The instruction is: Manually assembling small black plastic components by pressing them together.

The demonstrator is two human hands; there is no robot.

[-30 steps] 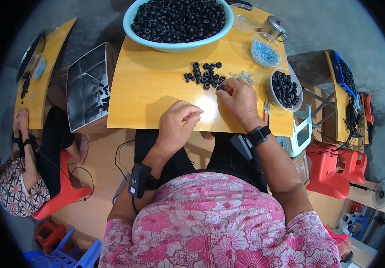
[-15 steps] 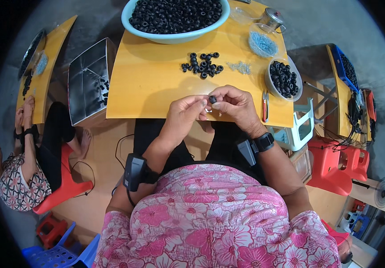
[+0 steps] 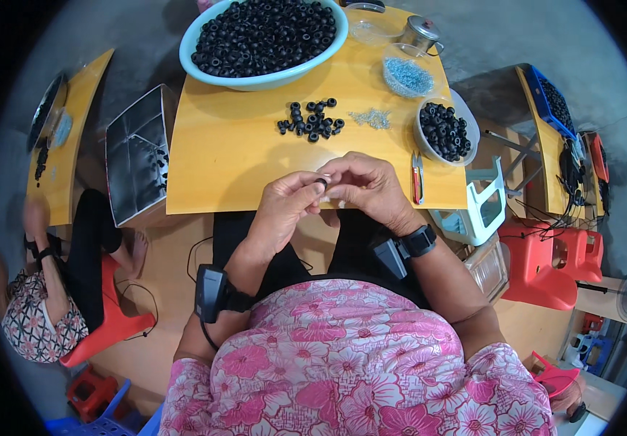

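Note:
Over the table's near edge, my left hand (image 3: pixel 281 209) pinches a small black ring-shaped part (image 3: pixel 321 182) between thumb and forefinger. My right hand (image 3: pixel 366 187) is closed right beside it, thumb and fingertips together; whatever they grip is too small to make out. Beyond both hands lies a loose group of similar black parts (image 3: pixel 314 122). A small heap of clear, shiny pieces (image 3: pixel 371 118) lies to the right of that group. Red-handled snips (image 3: pixel 417 179) rest near my right wrist.
A light-blue basin (image 3: pixel 270 82) of black parts stands at the back of the yellow table (image 3: pixel 219 160). At right are a bowl of finished-looking black parts (image 3: pixel 444 132), a tub of bluish pieces (image 3: pixel 408 76) and a metal cup (image 3: pixel 421 31). A co-worker (image 3: pixel 44 312) sits at left.
The black part has passed from between both hands' fingertips into my left hand's pinch, turned differently. My right fingers have drawn slightly off it. The whole view has shifted a little.

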